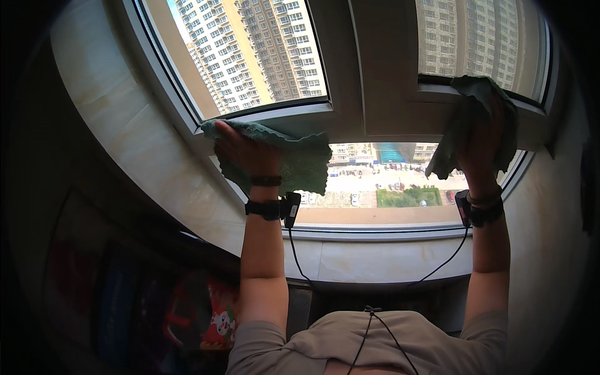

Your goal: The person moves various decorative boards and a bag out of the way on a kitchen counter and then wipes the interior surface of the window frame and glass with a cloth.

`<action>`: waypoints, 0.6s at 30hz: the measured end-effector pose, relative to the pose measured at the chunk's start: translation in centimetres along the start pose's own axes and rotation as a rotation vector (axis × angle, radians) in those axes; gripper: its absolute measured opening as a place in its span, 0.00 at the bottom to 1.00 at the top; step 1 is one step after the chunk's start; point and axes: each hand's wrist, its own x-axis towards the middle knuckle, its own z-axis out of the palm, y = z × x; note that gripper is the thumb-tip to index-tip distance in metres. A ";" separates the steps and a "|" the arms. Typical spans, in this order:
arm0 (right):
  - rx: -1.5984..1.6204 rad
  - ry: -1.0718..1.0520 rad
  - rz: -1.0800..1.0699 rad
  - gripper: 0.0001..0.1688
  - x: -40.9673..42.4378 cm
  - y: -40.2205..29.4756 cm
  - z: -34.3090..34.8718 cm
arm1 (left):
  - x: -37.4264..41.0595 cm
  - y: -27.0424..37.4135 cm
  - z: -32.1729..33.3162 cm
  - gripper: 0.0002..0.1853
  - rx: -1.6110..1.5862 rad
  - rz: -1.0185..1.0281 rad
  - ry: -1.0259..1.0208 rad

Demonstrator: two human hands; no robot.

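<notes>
Both my arms reach up to a window with several glass panes. My left hand (251,152) presses a green cloth (304,164) to the frame (276,115) just below the upper left pane (253,51); the cloth hangs down to its right. At the right, my right hand (483,136) holds another dark green cloth (457,126), bunched up, against the frame at the lower edge of the upper right pane (468,42). Its fingers are partly hidden by cloth and shade. Each wrist wears a black strap with a small cabled device.
A lower glass pane (408,194) shows a car park and greenery far below. Marble-like tiles (187,187) border the window, with a tiled ledge (365,262) beneath it. Colourful packages, one red (222,318), stand in the dark at the lower left.
</notes>
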 end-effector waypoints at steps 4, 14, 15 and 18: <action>0.065 0.009 0.056 0.26 0.1 -0.1 0.2 | 4.3 -5.3 0.0 0.34 -0.230 -0.566 -0.271; -0.023 -0.064 0.055 0.31 -0.2 0.0 -0.4 | 17.4 -9.2 4.4 0.22 0.011 -0.001 0.011; -0.081 -0.027 -0.005 0.32 0.0 0.0 -0.5 | 19.2 -9.5 4.7 0.23 -0.166 -0.098 -0.047; 0.234 -0.037 0.226 0.41 0.4 -0.1 -0.6 | 23.6 -9.5 5.5 0.24 -0.163 -0.133 -0.072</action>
